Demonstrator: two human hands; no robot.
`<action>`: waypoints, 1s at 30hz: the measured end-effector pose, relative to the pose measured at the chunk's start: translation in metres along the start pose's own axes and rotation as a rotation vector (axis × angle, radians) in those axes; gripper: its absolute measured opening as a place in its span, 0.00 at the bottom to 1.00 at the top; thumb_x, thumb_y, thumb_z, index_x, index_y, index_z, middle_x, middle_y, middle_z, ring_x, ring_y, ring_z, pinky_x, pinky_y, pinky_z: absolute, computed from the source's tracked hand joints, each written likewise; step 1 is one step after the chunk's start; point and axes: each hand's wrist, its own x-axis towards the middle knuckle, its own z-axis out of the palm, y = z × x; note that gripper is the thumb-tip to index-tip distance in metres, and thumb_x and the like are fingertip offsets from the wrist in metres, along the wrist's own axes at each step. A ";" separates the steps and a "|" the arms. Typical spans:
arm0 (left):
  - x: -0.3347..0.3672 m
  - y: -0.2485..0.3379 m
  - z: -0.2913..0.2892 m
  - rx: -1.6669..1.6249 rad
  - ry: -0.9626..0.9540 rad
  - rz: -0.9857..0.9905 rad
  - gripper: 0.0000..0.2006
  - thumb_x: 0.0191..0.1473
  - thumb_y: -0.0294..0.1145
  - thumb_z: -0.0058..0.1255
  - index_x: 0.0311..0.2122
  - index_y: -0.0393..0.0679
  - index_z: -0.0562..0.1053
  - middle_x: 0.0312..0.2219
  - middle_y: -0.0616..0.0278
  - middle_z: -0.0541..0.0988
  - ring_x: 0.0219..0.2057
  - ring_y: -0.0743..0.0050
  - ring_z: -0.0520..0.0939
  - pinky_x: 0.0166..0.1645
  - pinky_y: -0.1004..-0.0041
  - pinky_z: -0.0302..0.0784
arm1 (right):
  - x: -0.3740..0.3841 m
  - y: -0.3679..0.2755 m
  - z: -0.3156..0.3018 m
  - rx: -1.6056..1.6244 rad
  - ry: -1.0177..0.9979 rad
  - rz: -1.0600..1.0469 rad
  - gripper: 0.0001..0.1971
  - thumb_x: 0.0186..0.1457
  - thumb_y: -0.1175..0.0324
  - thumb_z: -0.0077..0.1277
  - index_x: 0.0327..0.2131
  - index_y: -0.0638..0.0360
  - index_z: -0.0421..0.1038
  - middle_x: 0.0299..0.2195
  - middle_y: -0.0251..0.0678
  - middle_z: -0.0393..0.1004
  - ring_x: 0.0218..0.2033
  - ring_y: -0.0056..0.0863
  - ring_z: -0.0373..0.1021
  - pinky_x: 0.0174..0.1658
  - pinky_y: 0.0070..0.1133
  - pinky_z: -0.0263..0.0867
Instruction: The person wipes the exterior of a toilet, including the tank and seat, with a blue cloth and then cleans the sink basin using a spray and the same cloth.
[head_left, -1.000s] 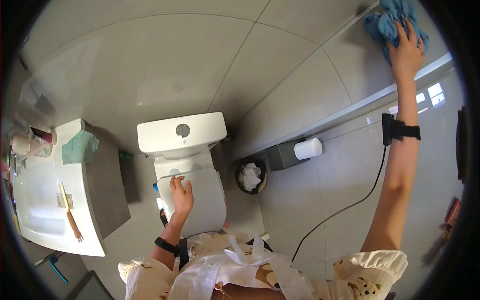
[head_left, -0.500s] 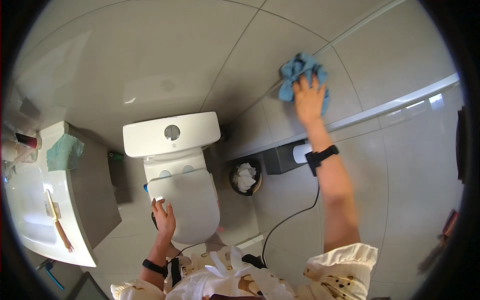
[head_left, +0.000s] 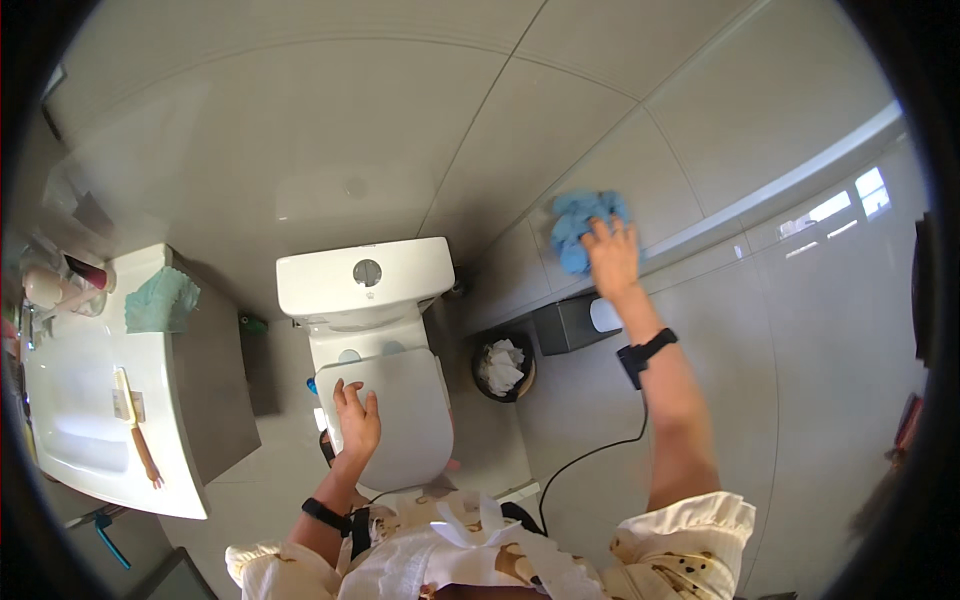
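Observation:
My right hand (head_left: 614, 262) reaches out to the tiled ledge (head_left: 665, 190) along the wall. Its fingers press down on a crumpled blue cloth (head_left: 575, 230) lying on that ledge. Over the closed lid of the white toilet (head_left: 410, 425) hovers my left hand (head_left: 357, 418), holding nothing, its fingers apart and slightly curled. Whether it touches the lid I cannot tell. Behind the lid is the cistern with a round flush button (head_left: 367, 273).
A black bin (head_left: 484, 374) with white crumpled paper stands right of the toilet, beside a grey box holding a paper roll (head_left: 605, 314). On the left is a white washbasin (head_left: 80, 420) with a green cloth (head_left: 162, 300) and a brown-handled brush (head_left: 145, 455). A black cable (head_left: 590, 455) hangs from my right wrist.
My right hand has drawn the blue cloth nearer along the ledge. My left hand has moved right and further over the toilet lid. The whole view has shifted a little.

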 end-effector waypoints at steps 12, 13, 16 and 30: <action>0.010 0.013 -0.012 -0.103 0.044 0.089 0.14 0.52 0.31 0.44 0.41 0.35 0.62 0.48 0.35 0.57 0.53 0.38 0.56 0.53 0.56 0.55 | 0.061 0.222 -0.285 -0.563 0.698 0.443 0.24 0.32 0.73 0.55 0.40 0.44 0.69 0.49 0.29 0.63 0.48 0.41 0.59 0.49 0.35 0.57; 0.014 0.019 -0.009 -0.112 0.026 0.114 0.14 0.52 0.31 0.44 0.41 0.35 0.62 0.48 0.35 0.57 0.53 0.38 0.56 0.53 0.56 0.55 | 0.054 0.226 -0.303 -0.592 0.694 0.460 0.24 0.32 0.73 0.55 0.40 0.44 0.69 0.49 0.29 0.63 0.48 0.41 0.59 0.49 0.35 0.57; 0.016 0.028 -0.013 -0.122 0.053 0.142 0.13 0.53 0.30 0.43 0.41 0.35 0.62 0.48 0.36 0.58 0.53 0.38 0.56 0.53 0.56 0.55 | 0.051 0.229 -0.303 -0.571 0.938 0.418 0.24 0.36 0.68 0.55 0.44 0.45 0.67 0.50 0.28 0.61 0.49 0.42 0.59 0.50 0.34 0.56; 0.009 0.035 -0.014 -0.019 0.091 0.124 0.16 0.50 0.36 0.48 0.41 0.38 0.65 0.50 0.33 0.55 0.52 0.37 0.59 0.53 0.57 0.57 | -0.018 0.055 -0.042 0.422 1.149 0.781 0.22 0.41 0.67 0.56 0.43 0.58 0.64 0.44 0.49 0.58 0.48 0.48 0.56 0.51 0.35 0.52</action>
